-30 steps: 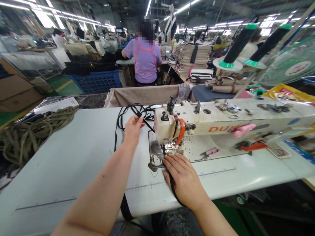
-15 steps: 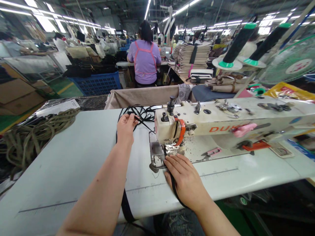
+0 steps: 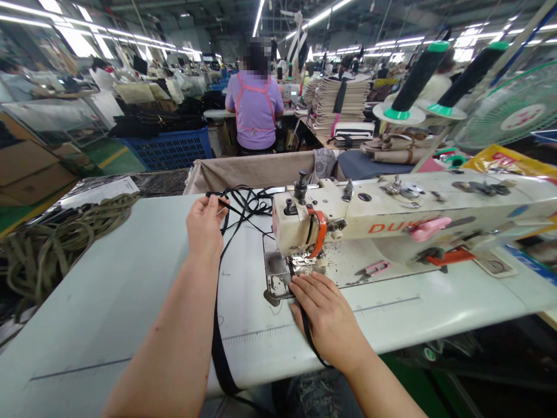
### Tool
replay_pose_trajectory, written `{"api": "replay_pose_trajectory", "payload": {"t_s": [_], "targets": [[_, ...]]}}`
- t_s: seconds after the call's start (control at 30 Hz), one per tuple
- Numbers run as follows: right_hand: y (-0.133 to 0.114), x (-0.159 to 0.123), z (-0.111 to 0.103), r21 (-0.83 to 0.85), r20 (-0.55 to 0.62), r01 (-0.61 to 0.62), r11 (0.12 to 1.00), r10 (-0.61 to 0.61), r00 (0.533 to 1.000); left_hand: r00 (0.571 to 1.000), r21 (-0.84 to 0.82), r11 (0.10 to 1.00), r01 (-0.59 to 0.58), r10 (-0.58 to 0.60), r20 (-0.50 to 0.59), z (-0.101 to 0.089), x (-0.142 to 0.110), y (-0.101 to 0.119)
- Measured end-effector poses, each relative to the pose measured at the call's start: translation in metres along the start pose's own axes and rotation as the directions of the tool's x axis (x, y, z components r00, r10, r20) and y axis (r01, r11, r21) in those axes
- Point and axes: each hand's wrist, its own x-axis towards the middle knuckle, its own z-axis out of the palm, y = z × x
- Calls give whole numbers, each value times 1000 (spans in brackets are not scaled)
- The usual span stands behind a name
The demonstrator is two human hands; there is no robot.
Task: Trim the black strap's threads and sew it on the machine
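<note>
Pinched between the fingers of my left hand (image 3: 206,223) is a black strap, beyond the machine's left side. Loose loops of the black strap (image 3: 243,206) lie tangled beside that hand, and a wider length hangs over the table's front edge. The sewing machine (image 3: 348,212) stands to the right. My right hand (image 3: 322,316) rests just in front of the presser foot (image 3: 304,260), its fingers closed over a strip of the strap that runs beneath them and down past the palm. Where the strap enters under the foot is partly hidden by the fingertips.
Pink thread snips (image 3: 376,268) lie on the machine bed. Olive webbing (image 3: 65,249) is heaped at the table's left edge. Two black thread cones (image 3: 418,81) and a green fan (image 3: 517,110) stand at right. Ahead, a person in purple (image 3: 256,110) sits beyond a fabric-lined bin (image 3: 256,172).
My left hand has moved left and slightly away from me, drawing the strap out from beside the machine head. My right hand has stayed by the presser foot.
</note>
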Motion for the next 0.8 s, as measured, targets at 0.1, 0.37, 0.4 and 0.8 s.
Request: {"api": "replay_pose_trajectory", "payload": {"t_s": [0.1, 0.37, 0.4, 0.8], "targets": [[0, 0, 0, 1, -5, -1, 1000, 1, 1000, 1000, -11, 1000, -16, 16, -9, -3, 2, 5], [0, -2, 1, -2, -10, -3, 1000, 3, 1000, 995, -38, 996, -75, 72, -62, -7, 7, 19], [0, -2, 2, -3, -12, -1, 1000, 1, 1000, 994, -41, 996, -80, 77, -72, -8, 8, 21], [2, 0, 1, -31, -39, 34, 999, -35, 999, 971, 137, 974, -178, 197, -136, -18, 16, 31]]}}
